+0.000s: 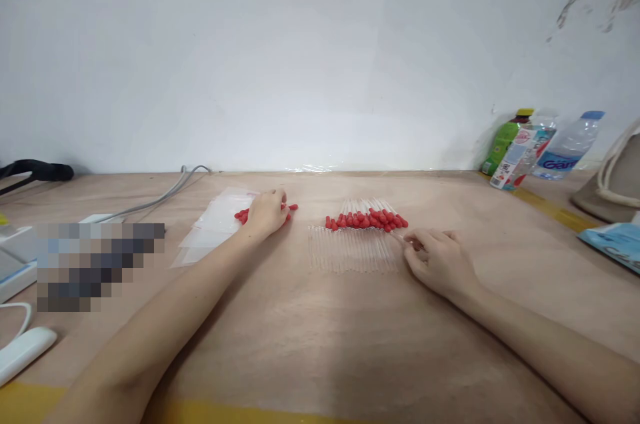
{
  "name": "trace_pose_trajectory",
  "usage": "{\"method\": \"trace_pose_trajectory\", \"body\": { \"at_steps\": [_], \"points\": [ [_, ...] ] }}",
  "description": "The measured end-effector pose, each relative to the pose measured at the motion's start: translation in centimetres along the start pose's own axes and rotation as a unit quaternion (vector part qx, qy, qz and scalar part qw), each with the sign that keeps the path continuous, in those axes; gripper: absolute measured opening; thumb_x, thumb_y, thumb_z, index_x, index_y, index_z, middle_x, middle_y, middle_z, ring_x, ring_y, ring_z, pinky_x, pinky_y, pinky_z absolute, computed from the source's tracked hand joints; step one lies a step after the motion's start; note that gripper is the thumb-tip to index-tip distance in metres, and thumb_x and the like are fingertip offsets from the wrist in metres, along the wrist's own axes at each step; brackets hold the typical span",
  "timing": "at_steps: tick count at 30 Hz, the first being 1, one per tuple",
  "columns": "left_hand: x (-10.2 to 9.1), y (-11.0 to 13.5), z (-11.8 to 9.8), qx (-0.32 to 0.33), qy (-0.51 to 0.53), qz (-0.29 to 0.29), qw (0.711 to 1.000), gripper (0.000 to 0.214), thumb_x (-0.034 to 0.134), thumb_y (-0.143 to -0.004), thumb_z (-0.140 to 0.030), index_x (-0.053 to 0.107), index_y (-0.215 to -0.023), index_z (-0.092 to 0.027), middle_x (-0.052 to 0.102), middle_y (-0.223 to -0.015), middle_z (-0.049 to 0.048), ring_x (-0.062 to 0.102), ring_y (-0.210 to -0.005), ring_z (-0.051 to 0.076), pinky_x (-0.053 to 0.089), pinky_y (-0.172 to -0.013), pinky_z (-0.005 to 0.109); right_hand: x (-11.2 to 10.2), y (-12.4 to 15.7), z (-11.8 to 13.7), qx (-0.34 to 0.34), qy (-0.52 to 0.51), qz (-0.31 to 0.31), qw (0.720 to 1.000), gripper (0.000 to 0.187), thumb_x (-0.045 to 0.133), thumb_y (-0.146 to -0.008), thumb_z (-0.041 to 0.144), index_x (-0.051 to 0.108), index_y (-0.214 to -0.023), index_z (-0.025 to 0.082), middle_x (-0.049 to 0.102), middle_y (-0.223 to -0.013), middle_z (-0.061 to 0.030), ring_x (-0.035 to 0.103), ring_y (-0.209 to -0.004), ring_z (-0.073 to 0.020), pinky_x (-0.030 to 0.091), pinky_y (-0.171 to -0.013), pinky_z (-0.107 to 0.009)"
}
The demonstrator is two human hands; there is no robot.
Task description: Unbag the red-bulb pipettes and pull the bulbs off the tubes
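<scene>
A row of clear glass droppers with red rubber bulbs [365,219] lies in the middle of the wooden table [320,331], their thin tubes [350,251] pointing toward me. My right hand [435,261] rests at the right end of the row, fingers curled and pinched on the tip of one clear tube. My left hand [267,211] is closed over a small bunch of red-bulbed droppers [243,215] at the edge of a stack of clear plastic bags [213,224].
Three drink bottles [530,147] stand at the back right against the white wall, beside a beige bag [617,184] and a blue packet [613,241]. A grey cable [160,197], white devices [23,351] and a black object [35,171] sit at the left.
</scene>
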State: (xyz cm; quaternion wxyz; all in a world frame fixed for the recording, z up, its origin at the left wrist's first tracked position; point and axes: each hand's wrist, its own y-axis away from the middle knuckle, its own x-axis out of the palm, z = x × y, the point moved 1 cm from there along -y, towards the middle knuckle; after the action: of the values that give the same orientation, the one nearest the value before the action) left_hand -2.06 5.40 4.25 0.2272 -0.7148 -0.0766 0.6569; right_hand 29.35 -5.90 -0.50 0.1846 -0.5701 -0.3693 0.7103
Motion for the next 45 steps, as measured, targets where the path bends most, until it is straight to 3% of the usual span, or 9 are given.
{"method": "trace_pose_trajectory", "body": {
  "at_steps": [2, 6, 12, 15, 21, 28, 34, 40, 45],
  "points": [
    [0.3, 0.2, -0.2, -0.005, -0.021, 0.005, 1.000, 0.011, 0.050, -0.076, -0.027, 0.054, -0.079, -0.017, 0.062, -0.085, 0.0083, 0.056, -0.085, 0.025, 0.038, -0.074, 0.036, 0.1, 0.0, 0.0, 0.003, 0.004, 0.007, 1.000, 0.013, 0.045, -0.074, 0.019, 0.058, -0.074, 0.020, 0.065, -0.066, 0.0000, 0.059, -0.063, -0.0145, 0.030, -0.069, -0.029],
    [0.1, 0.6, -0.5, -0.009, -0.041, 0.000, 0.999, 0.029, 0.043, -0.081, -0.042, 0.057, -0.073, -0.017, 0.062, -0.082, 0.0092, 0.055, -0.086, 0.027, 0.033, -0.079, 0.042, 0.4, 0.1, 0.1, -0.007, -0.023, 0.046, 0.999, 0.014, 0.044, -0.075, 0.018, 0.058, -0.076, 0.020, 0.063, -0.063, 0.0011, 0.059, -0.062, -0.0139, 0.031, -0.072, -0.030],
    [-0.4, 1.7, -3.3, 0.060, 0.005, -0.054, 0.997, 0.029, 0.042, -0.083, -0.040, 0.059, -0.074, -0.018, 0.060, -0.086, 0.0076, 0.053, -0.086, 0.024, 0.032, -0.078, 0.039, 0.6, 0.3, 0.5, -0.035, -0.039, 0.060, 0.997, 0.016, 0.044, -0.079, 0.022, 0.060, -0.075, 0.020, 0.064, -0.063, -0.0004, 0.059, -0.064, -0.0153, 0.033, -0.081, -0.033],
    [0.1, 1.9, -5.5, 0.082, 0.025, -0.033, 0.996, 0.031, 0.042, -0.083, -0.041, 0.062, -0.077, -0.018, 0.058, -0.089, 0.0077, 0.052, -0.087, 0.023, 0.033, -0.079, 0.039, 0.6, 0.5, 0.7, -0.039, -0.035, 0.063, 0.997, 0.019, 0.043, -0.080, 0.022, 0.061, -0.074, 0.020, 0.065, -0.066, -0.0014, 0.060, -0.067, -0.0161, 0.032, -0.085, -0.035],
    [1.6, 0.9, -7.8, 0.043, 0.005, 0.022, 0.999, 0.036, 0.036, -0.082, -0.034, 0.066, -0.076, -0.016, 0.057, -0.093, 0.0130, 0.047, -0.097, 0.028, 0.032, -0.083, 0.043, 0.5, 0.7, 1.3, -0.034, -0.026, 0.069, 0.997, 0.020, 0.043, -0.080, 0.022, 0.063, -0.078, 0.020, 0.067, -0.072, -0.0022, 0.062, -0.070, -0.0167, 0.031, -0.089, -0.038],
    [2.2, -0.2, -8.6, -0.007, -0.005, 0.096, 0.995, 0.041, 0.041, -0.076, -0.044, 0.068, -0.076, -0.014, 0.057, -0.093, 0.0164, 0.047, -0.098, 0.033, 0.033, -0.082, 0.044, 0.8, 0.4, 1.6, -0.049, -0.003, 0.056, 0.997, 0.020, 0.044, -0.081, 0.024, 0.064, -0.080, 0.019, 0.068, -0.073, -0.0037, 0.062, -0.071, -0.0175, 0.030, -0.090, -0.039],
    [2.3, -0.6, -8.7, -0.021, -0.008, 0.116, 0.993, 0.044, 0.040, -0.076, -0.047, 0.068, -0.075, -0.013, 0.058, -0.095, 0.0184, 0.046, -0.099, 0.034, 0.033, -0.082, 0.045, 0.9, 0.2, 1.6, -0.043, 0.000, 0.077, 0.996, 0.020, 0.046, -0.082, 0.028, 0.063, -0.081, 0.020, 0.068, -0.076, -0.0036, 0.062, -0.076, -0.0181, 0.028, -0.090, -0.040],
    [1.5, 0.0, -8.2, -0.019, -0.014, 0.080, 0.997, 0.038, 0.037, -0.081, -0.038, 0.063, -0.078, -0.010, 0.057, -0.098, 0.0185, 0.047, -0.099, 0.034, 0.034, -0.081, 0.045, 0.9, 0.1, 1.7, -0.032, -0.032, 0.095, 0.994, 0.024, 0.046, -0.083, 0.038, 0.061, -0.089, 0.021, 0.067, -0.091, -0.0039, 0.059, -0.088, -0.0200, 0.031, -0.086, -0.039],
    [-0.4, 2.6, -7.2, 0.060, 0.002, 0.037, 0.998, 0.026, 0.032, -0.088, -0.029, 0.053, -0.089, -0.013, 0.058, -0.092, 0.0103, 0.051, -0.090, 0.024, 0.036, -0.081, 0.038, 1.2, 0.0, 1.2, 0.009, -0.051, 0.052, 0.997, 0.032, 0.043, -0.084, 0.038, 0.052, -0.107, 0.017, 0.063, -0.102, -0.0090, 0.056, -0.096, -0.0231, 0.035, -0.085, -0.039]
  ]
}}
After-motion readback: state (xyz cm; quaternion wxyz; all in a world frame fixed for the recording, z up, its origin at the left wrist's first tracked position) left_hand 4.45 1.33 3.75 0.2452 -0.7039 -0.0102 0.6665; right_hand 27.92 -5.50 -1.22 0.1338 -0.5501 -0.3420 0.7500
